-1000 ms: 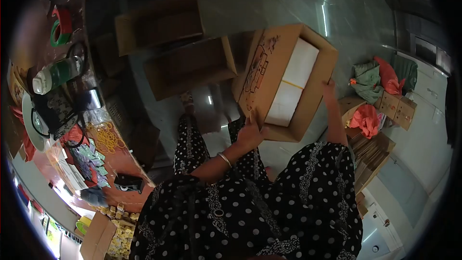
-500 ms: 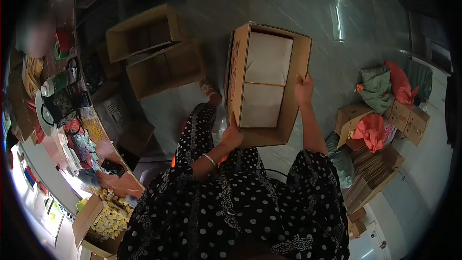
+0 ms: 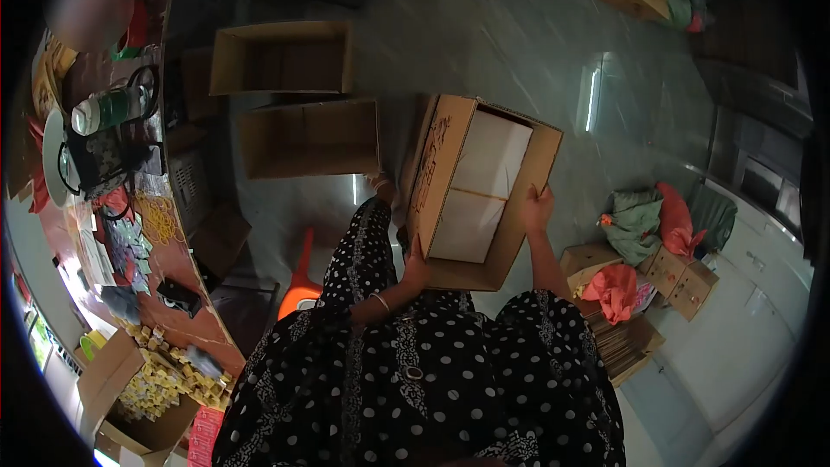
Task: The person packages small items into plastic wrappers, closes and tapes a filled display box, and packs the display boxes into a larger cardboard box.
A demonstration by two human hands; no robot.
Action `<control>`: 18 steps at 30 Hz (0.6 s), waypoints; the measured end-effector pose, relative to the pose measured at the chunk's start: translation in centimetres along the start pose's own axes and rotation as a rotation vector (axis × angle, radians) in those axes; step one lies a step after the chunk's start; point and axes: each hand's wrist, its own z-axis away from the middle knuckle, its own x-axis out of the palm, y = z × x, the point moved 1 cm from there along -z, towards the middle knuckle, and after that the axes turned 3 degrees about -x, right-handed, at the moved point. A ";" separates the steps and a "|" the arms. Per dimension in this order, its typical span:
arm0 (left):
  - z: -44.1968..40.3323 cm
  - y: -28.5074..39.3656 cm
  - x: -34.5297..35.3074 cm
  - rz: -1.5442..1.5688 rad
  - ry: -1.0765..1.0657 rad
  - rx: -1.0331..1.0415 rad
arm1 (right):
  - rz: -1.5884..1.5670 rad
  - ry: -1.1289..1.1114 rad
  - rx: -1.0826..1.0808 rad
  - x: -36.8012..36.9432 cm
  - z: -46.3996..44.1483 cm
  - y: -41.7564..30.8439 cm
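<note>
A cardboard box [image 3: 448,160], open at the top, is held tilted in front of my body, with dark writing on its left outer wall. Inside lie two white flat pieces, the upper white piece [image 3: 494,154] and the lower white piece [image 3: 468,227], with a thin brown strip between them. My left hand [image 3: 417,268] is closed on the box's lower left edge, its fingers partly hidden. On the right wall's rim, my right hand [image 3: 537,209] grips the box, thumb at the edge.
Two open cardboard boxes, the upper box [image 3: 221,60] and the lower box [image 3: 311,169], stand on the floor at left. A cluttered red table [image 3: 186,281] runs along the left. An orange stool [image 3: 301,287] is by my leg. Bags [image 3: 635,227] and cartons [image 3: 683,281] are at right.
The held box now sits lower in view and leans more, showing more of its written left wall. Both hands keep their hold. My view has shifted, and the two floor boxes appear farther apart.
</note>
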 end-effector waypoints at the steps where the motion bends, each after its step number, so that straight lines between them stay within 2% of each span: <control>1: -0.6 0.1 0.3 0.121 -0.025 0.056 | 0.020 0.028 -0.075 0.4 -1.1 -0.9; 4: -1.9 3.1 0.6 0.197 -0.019 -0.035 | 0.050 0.005 -0.172 1.2 -5.2 -1.9; 7: -4.5 7.3 0.7 0.222 0.048 -0.025 | 0.200 -0.046 -0.214 2.3 -10.7 -3.8; 9: -7.5 10.4 0.1 0.240 0.100 0.004 | 0.188 -0.038 -0.250 3.9 -15.6 -4.3; 11: -11.4 13.0 -1.6 0.311 0.172 0.016 | 0.258 -0.056 -0.315 4.7 -19.6 -8.1; 12: -13.7 14.3 -2.7 0.365 0.193 0.004 | 0.260 -0.078 -0.326 5.1 -21.4 -9.9; 14: -15.1 20.8 -7.3 0.163 0.309 -0.024 | 0.192 -0.119 -0.313 6.9 -24.6 -12.4; 16: -17.4 26.3 -13.0 0.251 0.208 -0.071 | 0.103 -0.137 -0.303 8.8 -27.4 -14.9; 18: -17.4 30.5 -16.4 0.241 0.240 -0.101 | 0.055 -0.084 -0.376 10.8 -28.8 -18.2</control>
